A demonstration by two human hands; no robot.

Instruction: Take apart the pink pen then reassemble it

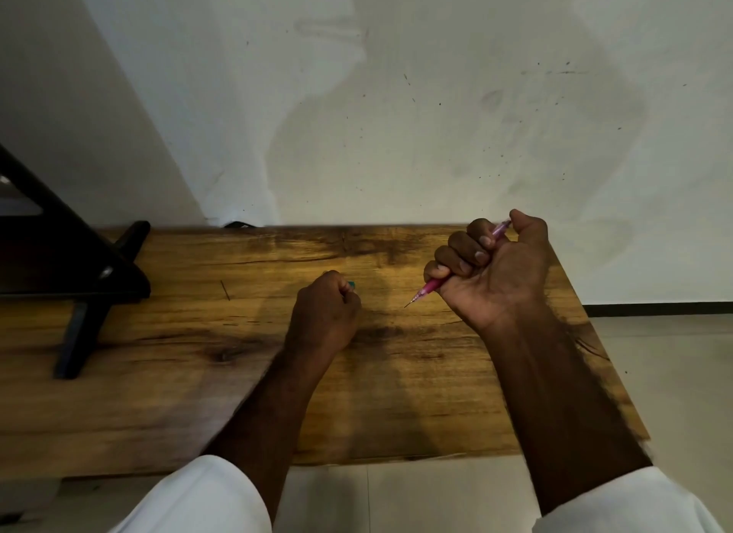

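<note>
My right hand (492, 271) is closed in a fist around the pink pen (429, 286), held above the wooden table (198, 354). The pen's thin tip points down and left, and its back end pokes out by my thumb at the top. My left hand (325, 314) rests curled on the table to the left of the pen tip. A small teal piece (351, 284) shows at its fingertips; I cannot tell what it is.
A black stand (79, 271) with slanted legs sits at the table's left end. A small dark mark (226, 290) lies on the wood to the left of my left hand. A white wall rises behind the table, and pale floor shows at the right.
</note>
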